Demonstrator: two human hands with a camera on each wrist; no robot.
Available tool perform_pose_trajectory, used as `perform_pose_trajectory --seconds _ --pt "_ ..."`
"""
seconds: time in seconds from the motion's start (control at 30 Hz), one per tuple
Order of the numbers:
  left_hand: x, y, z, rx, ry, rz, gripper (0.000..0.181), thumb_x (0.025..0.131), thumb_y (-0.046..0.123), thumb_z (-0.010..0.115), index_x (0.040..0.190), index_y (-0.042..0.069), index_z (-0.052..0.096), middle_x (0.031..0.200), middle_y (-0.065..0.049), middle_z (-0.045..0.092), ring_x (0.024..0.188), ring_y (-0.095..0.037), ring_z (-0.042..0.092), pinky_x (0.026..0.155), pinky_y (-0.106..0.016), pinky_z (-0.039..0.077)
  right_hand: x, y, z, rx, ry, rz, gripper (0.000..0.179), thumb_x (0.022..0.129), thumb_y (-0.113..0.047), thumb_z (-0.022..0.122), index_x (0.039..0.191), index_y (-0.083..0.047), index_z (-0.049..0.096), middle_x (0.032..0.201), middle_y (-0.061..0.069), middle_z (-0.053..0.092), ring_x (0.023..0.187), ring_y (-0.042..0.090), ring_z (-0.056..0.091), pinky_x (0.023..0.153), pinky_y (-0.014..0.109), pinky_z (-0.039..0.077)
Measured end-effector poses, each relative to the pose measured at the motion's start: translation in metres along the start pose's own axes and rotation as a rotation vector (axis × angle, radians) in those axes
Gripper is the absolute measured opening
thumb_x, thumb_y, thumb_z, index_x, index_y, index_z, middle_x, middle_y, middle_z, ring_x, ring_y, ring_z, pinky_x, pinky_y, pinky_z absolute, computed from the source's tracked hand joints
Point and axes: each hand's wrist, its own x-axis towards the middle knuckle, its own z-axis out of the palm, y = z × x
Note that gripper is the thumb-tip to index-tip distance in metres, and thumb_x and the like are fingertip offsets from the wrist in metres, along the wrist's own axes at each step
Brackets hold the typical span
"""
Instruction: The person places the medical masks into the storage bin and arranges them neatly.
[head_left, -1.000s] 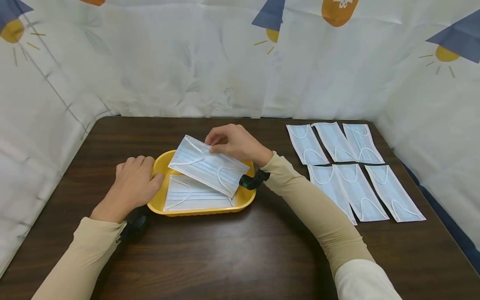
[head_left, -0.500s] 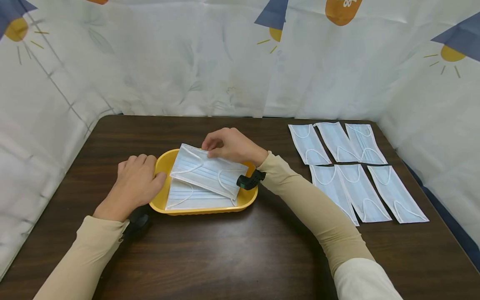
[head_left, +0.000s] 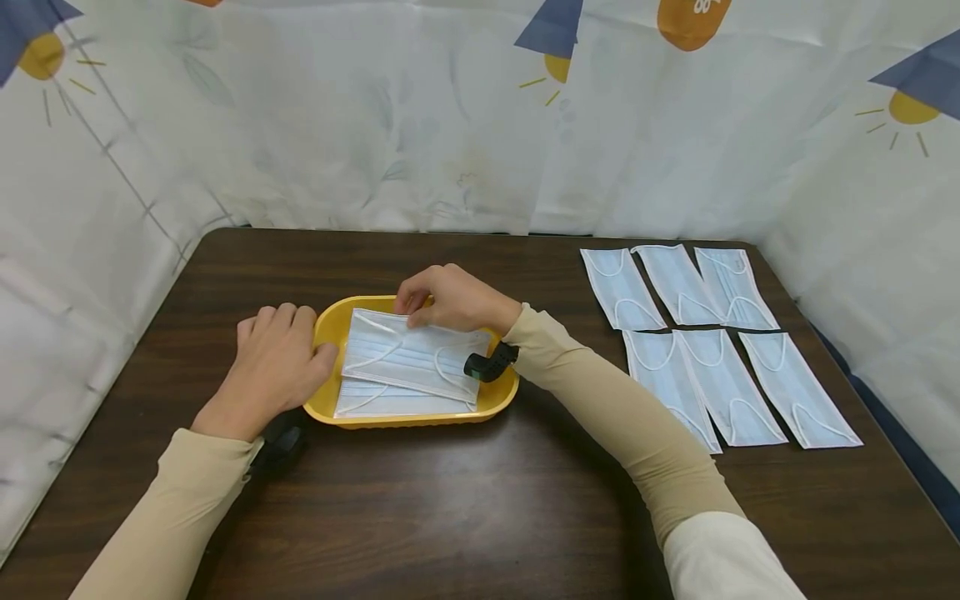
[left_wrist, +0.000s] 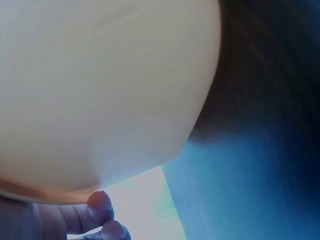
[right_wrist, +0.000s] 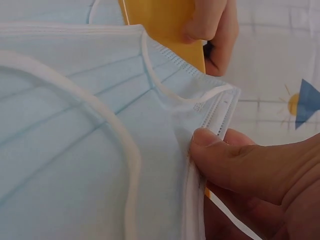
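Observation:
My right hand pinches the upper edge of a light blue face mask with white ear loops. In the right wrist view the thumb lies on top of that mask's edge, the fingers behind it. The mask lies within the yellow tray, over another face mask, of which only the front strip shows. My left hand grips the tray's left end, thumb over the rim. Fingertips show at the tray's wall in the left wrist view.
On the right of the dark wooden table several face masks lie flat in two rows. A white patterned curtain encloses the table's back and sides.
My right hand has lowered the mask into the tray, toward the left, and turned it nearly level over the other mask. The left hand keeps its hold on the tray.

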Motion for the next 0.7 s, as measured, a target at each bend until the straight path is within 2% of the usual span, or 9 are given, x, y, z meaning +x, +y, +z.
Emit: perform_pose_trajectory --seconds 0.2,0.47,0.7 --pt "0.000 0.001 0.000 0.010 0.009 0.001 0.032 0.094 0.024 0.046 0.100 -0.006 0.056 0.092 -0.019 0.053 0.099 -0.044 0.044 0.087 -0.061 0.032 0.005 -0.001 0.006 -0.016 -0.030 -0.031 0.017 0.094 -0.016 0.075 0.111 -0.014 0.075 0.107 0.000 0.078 0.100 0.010 0.071 0.090 0.021 0.054" --pt "0.000 0.003 -0.001 0.016 0.002 0.000 0.036 0.095 0.025 0.045 0.106 -0.007 0.056 0.095 -0.020 0.054 0.100 -0.044 0.043 0.087 -0.060 0.032 0.009 -0.001 0.011 -0.021 -0.056 -0.025 0.019 0.094 -0.016 0.075 0.113 -0.015 0.075 0.106 0.000 0.077 0.100 0.011 0.070 0.089 0.020 0.054" --pt "-0.001 0.002 -0.001 0.013 0.024 0.011 0.033 0.095 0.025 0.045 0.100 -0.006 0.056 0.090 -0.018 0.052 0.097 -0.043 0.043 0.084 -0.059 0.032 0.013 -0.002 0.015 -0.034 -0.086 -0.008 0.021 0.094 -0.015 0.075 0.115 -0.015 0.075 0.111 0.000 0.077 0.102 0.011 0.069 0.093 0.020 0.053"
